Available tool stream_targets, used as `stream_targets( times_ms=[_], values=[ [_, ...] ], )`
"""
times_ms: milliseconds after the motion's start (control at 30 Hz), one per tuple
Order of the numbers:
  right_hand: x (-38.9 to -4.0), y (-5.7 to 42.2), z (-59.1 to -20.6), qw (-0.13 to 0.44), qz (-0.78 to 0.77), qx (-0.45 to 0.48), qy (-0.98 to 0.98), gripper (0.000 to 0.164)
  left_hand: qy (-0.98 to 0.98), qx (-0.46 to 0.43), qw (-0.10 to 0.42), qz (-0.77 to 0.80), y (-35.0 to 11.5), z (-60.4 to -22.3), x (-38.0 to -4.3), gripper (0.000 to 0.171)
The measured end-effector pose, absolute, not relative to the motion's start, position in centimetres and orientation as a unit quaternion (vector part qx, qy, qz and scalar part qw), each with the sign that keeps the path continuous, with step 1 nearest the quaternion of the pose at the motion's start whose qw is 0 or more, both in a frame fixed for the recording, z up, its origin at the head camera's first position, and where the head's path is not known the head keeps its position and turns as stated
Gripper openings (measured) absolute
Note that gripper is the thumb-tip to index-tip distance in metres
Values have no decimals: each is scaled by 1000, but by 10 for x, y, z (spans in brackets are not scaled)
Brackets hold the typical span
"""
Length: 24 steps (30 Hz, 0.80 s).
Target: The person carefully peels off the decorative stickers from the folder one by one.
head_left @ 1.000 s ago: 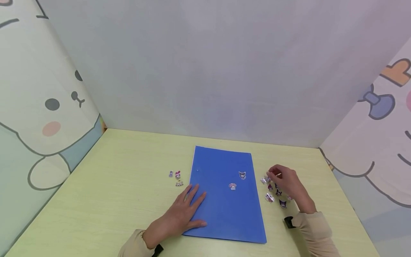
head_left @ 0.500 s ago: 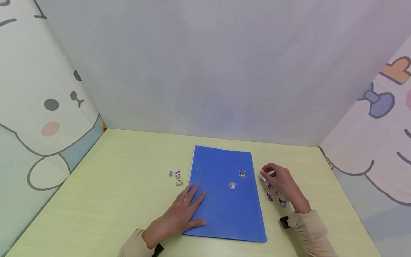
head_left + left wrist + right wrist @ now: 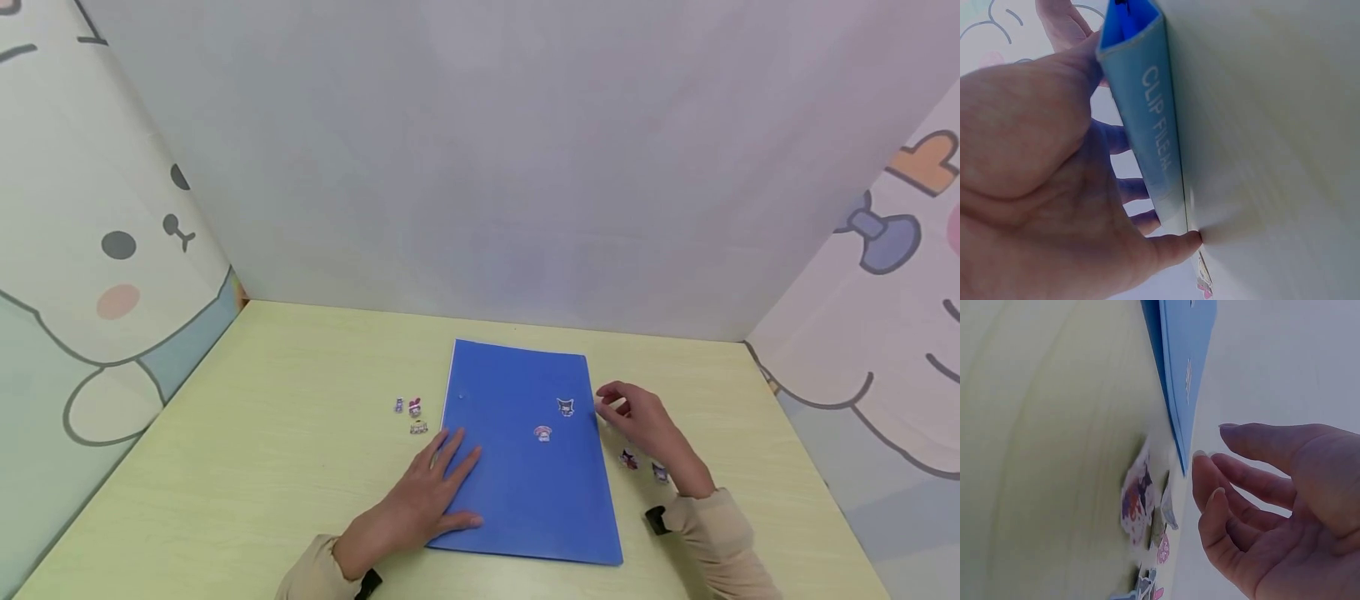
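Note:
A blue clip file (image 3: 517,467) lies shut on the table, two cartoon stickers on its cover: a dark-eared one (image 3: 566,407) and a pink-hooded one (image 3: 543,433). My left hand (image 3: 416,496) rests on its left side with fingers spread; the left wrist view shows the lettered spine (image 3: 1147,119) beside the palm. Just past the file's right edge hovers my right hand (image 3: 645,421), fingers bent. In the right wrist view thumb and fingertips stand apart, nothing visible between them. Loose stickers (image 3: 1138,497) lie below that hand, partly hidden by it in the head view.
Left of the file lie several small stickers (image 3: 416,407). The pale yellow table (image 3: 315,383) reaches back to a plain light curtain (image 3: 487,167). Cartoon-printed panels (image 3: 127,275) flank both sides.
My right hand has shifted left from the loose stickers to the file's right edge, and covers some of them. The left hand has stayed in place on the clip file.

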State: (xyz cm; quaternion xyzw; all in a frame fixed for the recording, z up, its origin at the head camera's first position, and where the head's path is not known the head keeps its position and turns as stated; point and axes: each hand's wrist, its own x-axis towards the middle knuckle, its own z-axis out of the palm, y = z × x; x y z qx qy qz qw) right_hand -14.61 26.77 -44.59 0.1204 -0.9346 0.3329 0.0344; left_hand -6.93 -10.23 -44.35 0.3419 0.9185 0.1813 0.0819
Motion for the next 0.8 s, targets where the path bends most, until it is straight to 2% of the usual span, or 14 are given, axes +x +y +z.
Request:
stream_targets(
  times_ms=[233, 433, 800],
  values=[
    [-146, 260, -451, 31, 337, 148, -929, 32, 917, 341, 82, 187, -104, -444, -69, 81],
    [-145, 257, -452, 29, 322, 153, -934, 34, 918, 343, 80, 180, -103, -446, -70, 81],
    [-145, 254, -453, -11, 320, 166, -933, 36, 920, 346, 71, 168, -102, -446, -69, 81]
  ],
)
